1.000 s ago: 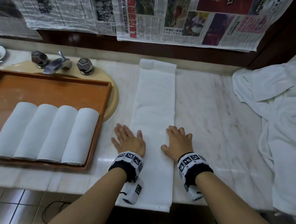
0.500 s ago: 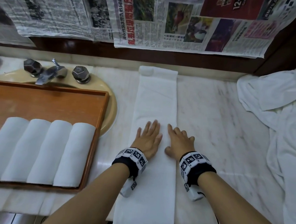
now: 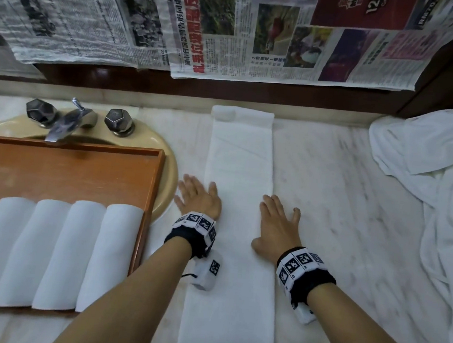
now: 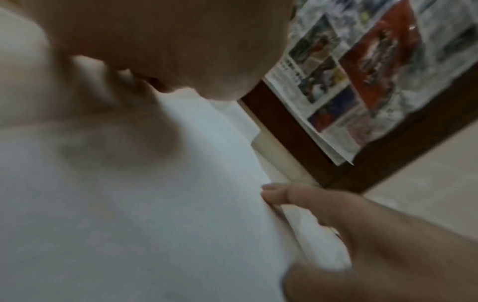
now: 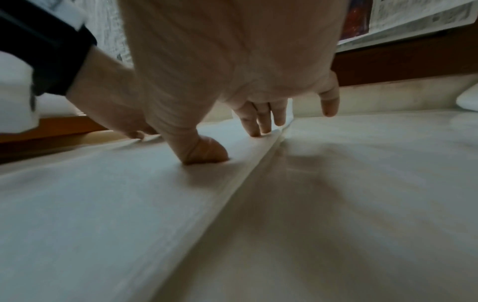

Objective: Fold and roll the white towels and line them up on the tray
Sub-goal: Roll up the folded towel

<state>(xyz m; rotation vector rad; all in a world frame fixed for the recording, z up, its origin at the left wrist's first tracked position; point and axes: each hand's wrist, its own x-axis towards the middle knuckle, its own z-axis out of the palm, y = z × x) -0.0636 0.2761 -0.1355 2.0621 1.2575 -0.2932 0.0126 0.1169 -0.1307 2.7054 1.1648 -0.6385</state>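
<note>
Head view: folded towel strip (image 3: 234,228) lies centre frame on the surface (image 3: 341,211), near end overhanging. Left hand (image 3: 198,199) and right hand (image 3: 277,224) flat, fingers spread, on its long edges. Risk: uneven sideways pressure could skew the fold, giving a lopsided roll for the tray (image 3: 66,171).

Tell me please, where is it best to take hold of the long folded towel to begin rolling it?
Probably the near short end of the folded towel, which overhangs the marble counter edge. Pinch both corners from below, left hand and right hand, and roll away; the strip lies flat and straight.
</note>
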